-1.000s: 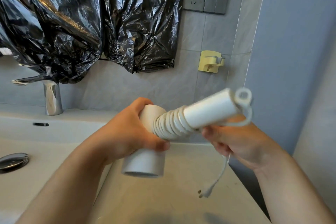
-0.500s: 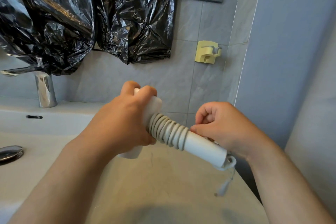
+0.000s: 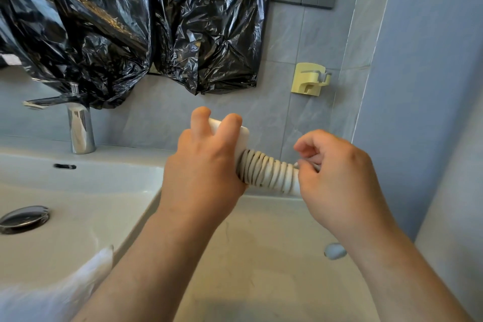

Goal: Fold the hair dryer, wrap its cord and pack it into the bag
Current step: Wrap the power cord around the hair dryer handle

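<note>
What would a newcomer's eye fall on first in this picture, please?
The white dryer at centre, held over the counter by the left hand and right hand, with its cord coiled between them. Behind, crumpled black plastic hangs above the tap, and a yellow hook sits on the wall to its right.

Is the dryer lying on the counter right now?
No, the left hand grips the dryer in the air above the counter, while the right hand pinches the cord wound round it.

We're in a bathroom: white basin [image 3: 78, 191] with chrome tap [image 3: 79, 128], drain plug [image 3: 24, 218], grey tiled wall [image 3: 308, 42]
</note>
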Demonstrator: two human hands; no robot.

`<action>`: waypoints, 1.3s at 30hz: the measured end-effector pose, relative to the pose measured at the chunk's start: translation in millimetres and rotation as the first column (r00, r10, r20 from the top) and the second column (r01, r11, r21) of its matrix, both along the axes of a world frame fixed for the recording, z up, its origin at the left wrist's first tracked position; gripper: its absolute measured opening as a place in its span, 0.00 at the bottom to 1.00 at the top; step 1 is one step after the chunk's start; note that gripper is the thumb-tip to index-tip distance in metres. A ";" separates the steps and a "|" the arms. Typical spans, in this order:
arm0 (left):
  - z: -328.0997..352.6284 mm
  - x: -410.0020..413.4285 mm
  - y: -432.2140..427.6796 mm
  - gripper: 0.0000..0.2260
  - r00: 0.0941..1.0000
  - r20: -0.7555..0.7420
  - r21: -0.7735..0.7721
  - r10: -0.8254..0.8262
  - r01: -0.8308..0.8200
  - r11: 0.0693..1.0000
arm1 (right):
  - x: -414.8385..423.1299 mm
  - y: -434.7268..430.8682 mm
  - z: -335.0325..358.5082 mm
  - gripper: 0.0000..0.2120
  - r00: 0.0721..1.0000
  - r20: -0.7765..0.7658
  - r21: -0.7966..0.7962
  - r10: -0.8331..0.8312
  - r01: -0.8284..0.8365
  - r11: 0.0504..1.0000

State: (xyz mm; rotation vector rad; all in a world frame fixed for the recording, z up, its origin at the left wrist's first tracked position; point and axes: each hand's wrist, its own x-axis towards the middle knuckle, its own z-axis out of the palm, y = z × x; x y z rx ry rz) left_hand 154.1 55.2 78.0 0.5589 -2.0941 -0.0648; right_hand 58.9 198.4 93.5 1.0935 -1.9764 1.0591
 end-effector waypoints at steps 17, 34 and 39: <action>-5.1 -7.0 13.9 0.28 0.993 -0.108 0.087 0.057 -0.048 0.995 | 25.4 7.0 3.1 0.13 0.993 0.000 0.075 -0.117 0.117 0.990; 1.1 -4.5 -16.2 0.35 0.964 -0.266 0.536 -0.027 0.171 0.827 | 6.7 -4.3 1.3 0.07 0.821 0.361 -0.339 0.442 -0.326 0.882; 0.4 -4.2 -19.7 0.39 0.916 -0.338 0.682 -0.214 0.395 0.615 | -10.3 -0.6 3.7 0.15 0.746 0.453 -0.432 0.489 -0.296 0.852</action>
